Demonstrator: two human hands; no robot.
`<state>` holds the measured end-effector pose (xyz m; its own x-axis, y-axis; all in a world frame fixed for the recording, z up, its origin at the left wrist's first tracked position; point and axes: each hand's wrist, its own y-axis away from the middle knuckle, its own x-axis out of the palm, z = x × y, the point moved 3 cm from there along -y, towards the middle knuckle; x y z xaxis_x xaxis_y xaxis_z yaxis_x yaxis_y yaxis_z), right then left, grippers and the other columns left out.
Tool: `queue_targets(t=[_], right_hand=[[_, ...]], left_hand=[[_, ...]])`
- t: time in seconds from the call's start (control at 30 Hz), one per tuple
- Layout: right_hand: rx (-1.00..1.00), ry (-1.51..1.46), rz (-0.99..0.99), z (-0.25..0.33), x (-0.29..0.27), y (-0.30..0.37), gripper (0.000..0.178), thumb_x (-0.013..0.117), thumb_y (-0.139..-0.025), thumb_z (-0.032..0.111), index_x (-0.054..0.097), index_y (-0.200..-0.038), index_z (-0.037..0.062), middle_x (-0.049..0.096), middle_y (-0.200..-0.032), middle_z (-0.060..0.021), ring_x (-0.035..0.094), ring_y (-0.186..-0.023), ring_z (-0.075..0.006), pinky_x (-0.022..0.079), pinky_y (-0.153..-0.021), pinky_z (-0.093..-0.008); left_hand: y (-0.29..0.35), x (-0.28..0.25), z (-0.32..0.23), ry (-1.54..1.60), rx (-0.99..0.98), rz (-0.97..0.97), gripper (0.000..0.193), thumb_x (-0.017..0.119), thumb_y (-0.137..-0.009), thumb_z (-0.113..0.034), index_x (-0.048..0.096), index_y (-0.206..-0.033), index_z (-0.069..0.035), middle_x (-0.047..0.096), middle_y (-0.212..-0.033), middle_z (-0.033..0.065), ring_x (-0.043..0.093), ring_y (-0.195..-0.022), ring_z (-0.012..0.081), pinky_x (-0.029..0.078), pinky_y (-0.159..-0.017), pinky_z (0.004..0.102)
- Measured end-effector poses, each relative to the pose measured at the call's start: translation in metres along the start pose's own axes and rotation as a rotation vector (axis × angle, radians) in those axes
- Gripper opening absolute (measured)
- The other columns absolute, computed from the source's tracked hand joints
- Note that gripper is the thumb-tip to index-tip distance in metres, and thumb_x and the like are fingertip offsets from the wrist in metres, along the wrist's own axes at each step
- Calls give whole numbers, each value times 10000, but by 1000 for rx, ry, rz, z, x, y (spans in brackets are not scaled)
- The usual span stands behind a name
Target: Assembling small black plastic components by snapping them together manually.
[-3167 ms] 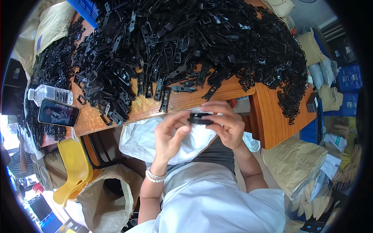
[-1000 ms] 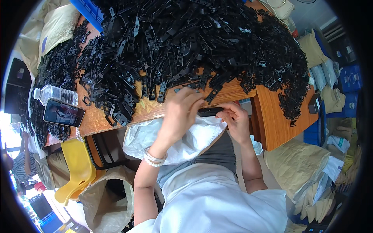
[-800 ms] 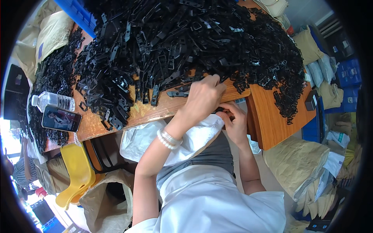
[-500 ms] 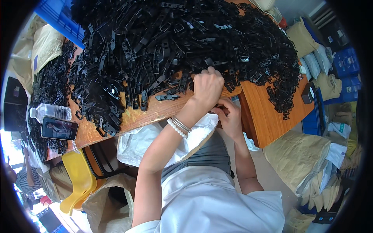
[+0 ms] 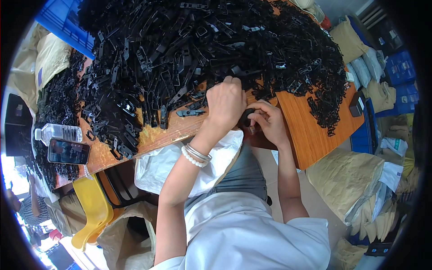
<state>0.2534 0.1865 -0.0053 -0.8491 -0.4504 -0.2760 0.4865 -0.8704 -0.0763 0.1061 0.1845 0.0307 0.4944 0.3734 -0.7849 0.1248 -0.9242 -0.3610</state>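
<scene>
So the right hand (image 5: 270, 121) has a small black part (image 5: 246, 116) pinched in its fingers, just past the near edge of the desk (image 5: 166, 131) and right beside the left hand (image 5: 225, 105). The left's fingers are curled in at the near side of the pile of black parts (image 5: 180, 54), but its back hides them, so I can't tell if it's gripping anything. My two cents: a light, steady pinch on the right, and lift one piece at a time, since that tangle probably snags easily. I'd also work over the white sack (image 5: 155, 168) on the lap, so drops don't hit the floor.

Desk's wood is pretty scuffed near the middle. Phone (image 5: 68, 150) and bottle (image 5: 60, 133) sit on the left, blue crate (image 5: 67, 24) far left, yellow chair (image 5: 92, 207) near left, bulging paper sack (image 5: 339, 180) on the right.
</scene>
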Motion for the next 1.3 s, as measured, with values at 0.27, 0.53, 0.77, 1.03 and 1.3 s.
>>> queue_targets(t=[0.27, 0.53, 0.77, 1.03, 1.3], right_hand=[[32, -100, 98, -3, -4, -6, 146, 549, -807, -53, 594, -946, -53, 520, -787, -32, 548, -603, -82, 433, -551, -182], [-58, -33, 74, 1, 0, 3, 154, 538, -810, -59, 581, -957, -47, 551, -843, -52, 568, -653, -94, 445, -565, -188], [109, -405, 21, -1, 2, 23, 133, 554, -790, -78, 591, -918, -78, 570, -878, -105, 575, -672, -128, 468, -595, -207], [-300, -173, 368, 71, 54, 32, 245, 624, -710, -70, 603, -941, 10, 578, -826, -67, 570, -743, -201, 449, -642, -300], [-339, 116, 257, 74, 63, 38, 216, 699, -711, 30, 623, -913, 21, 598, -837, -71, 543, -674, -172, 408, -537, -255]], left_hand=[[19, -27, 13, 186, -117, 48, 143, 653, -739, -121, 636, -799, 7, 569, -567, 114, 570, -522, 256, 433, -518, 339], [53, -70, 34, 738, -391, 194, 62, 578, -816, -21, 590, -856, 23, 590, -558, 73, 561, -473, 129, 403, -433, 246], [100, -73, 60, 1354, -371, 251, 141, 511, -872, 20, 480, -999, 72, 633, -765, 171, 665, -689, 232, 550, -609, 279], [114, -69, 42, 1143, -269, 365, 195, 471, -919, -70, 588, -998, 66, 623, -898, 109, 628, -720, 137, 499, -638, 225], [135, -58, 50, 1302, -778, 235, 276, 583, -863, -63, 543, -1095, 81, 649, -871, 99, 597, -778, 95, 470, -677, 210]])
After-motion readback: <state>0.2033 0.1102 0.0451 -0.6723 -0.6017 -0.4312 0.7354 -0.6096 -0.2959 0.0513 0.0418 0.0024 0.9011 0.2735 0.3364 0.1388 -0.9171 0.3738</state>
